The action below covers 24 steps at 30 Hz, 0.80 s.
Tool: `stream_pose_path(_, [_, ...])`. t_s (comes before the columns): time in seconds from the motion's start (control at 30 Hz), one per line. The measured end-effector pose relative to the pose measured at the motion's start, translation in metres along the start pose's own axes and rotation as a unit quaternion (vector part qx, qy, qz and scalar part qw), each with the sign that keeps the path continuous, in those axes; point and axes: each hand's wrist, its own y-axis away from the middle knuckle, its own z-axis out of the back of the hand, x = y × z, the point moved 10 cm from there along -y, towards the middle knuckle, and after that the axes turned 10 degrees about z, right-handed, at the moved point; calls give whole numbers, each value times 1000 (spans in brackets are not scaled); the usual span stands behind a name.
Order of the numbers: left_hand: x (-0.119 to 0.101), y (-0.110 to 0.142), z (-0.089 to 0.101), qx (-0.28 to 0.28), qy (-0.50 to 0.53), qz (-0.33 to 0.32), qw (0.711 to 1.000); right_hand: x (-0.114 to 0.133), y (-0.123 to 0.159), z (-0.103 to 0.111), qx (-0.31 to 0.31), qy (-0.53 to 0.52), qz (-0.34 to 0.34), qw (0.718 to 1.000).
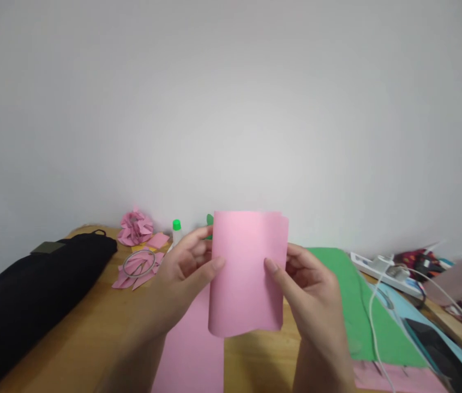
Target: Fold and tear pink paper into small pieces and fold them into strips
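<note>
Paper (247, 278), pink and doubled over, stands upright between two hands, lifted above the wooden table (263, 363) and in front of the pale wall (247, 109). From where I stand, the left hand (187, 270) pinches its left side and the right hand (315, 284) its right, thumbs flat on the front and fingers curled behind; both grips are closed on it, lightly by the look. The left side bends round softly, and at the upper right one layer sticks out past another. I'd judge this as folding or lining up layers. Squaring those right edges seems called for next, with the left hand steadying the bend. Another pink sheet (193, 355) lies on the table beneath.
</note>
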Motion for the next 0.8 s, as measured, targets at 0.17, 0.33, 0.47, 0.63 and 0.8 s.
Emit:
stream_pose_path(0.17, [-3,2,5,-33,-5,6,999,6,0,-4,13,-28,5,1000])
stream_pose_path(0.33, [-1,1,3,-39,-18,7,999,14,0,12,-59,-11,44,997])
stream_pose_path(0.47, [-4,1,0,-25,-18,-4,1000,19,2,24,-101,30,73,992])
stream_pose_path(0.63, [-9,3,-7,4,-19,-27,999,23,2,24,-103,42,79,991])
stream_pose_path(0.8, [-10,1,-5,3,-2,-23,1000,27,6,21,-78,67,74,992])
